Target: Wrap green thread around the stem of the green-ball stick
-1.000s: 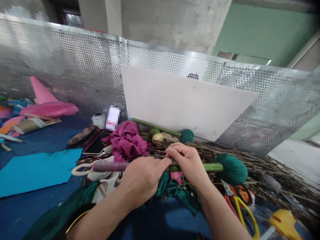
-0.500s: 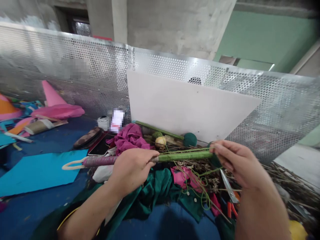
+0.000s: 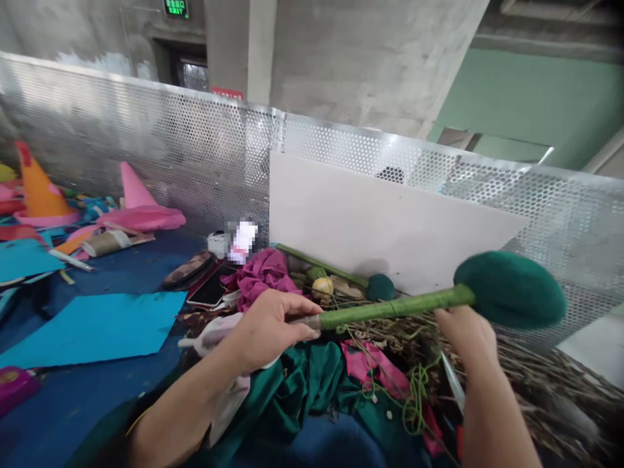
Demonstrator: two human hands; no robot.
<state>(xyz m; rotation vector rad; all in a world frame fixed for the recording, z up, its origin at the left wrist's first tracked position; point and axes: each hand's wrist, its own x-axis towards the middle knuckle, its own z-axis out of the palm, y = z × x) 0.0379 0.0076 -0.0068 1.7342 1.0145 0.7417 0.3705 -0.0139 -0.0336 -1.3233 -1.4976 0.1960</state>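
Note:
A stick [image 3: 390, 311] wound in green yarn ends at the right in a big dark green padded head [image 3: 514, 290]. My left hand [image 3: 270, 331] is closed round its grey-brown wrapped part, thumb and forefinger nearest the green winding. The handle end is hidden behind that hand and forearm. Just under the padded head, my right hand [image 3: 465, 335] is closed against the stick's underside, with a strand of yarn running to its fingers. Loose green yarn [image 3: 416, 403] hangs tangled below, over pink cloth [image 3: 373, 367] and dark green satin cloth [image 3: 312, 374].
Scissors [image 3: 452, 383] lie beside my right forearm, near a heap of dry twigs [image 3: 531, 390]. A white board [image 3: 380, 218] leans on the perforated metal screen [image 3: 195, 140]. Blue sheet [image 3: 97, 328], magenta cloth [image 3: 266, 273], lit phone [image 3: 242, 242] and pink felt hat [image 3: 143, 211] are leftward.
The stick's right end has risen, bringing the padded head out from behind my right hand. My right hand has shifted beneath the stick. The camera view has turned slightly left.

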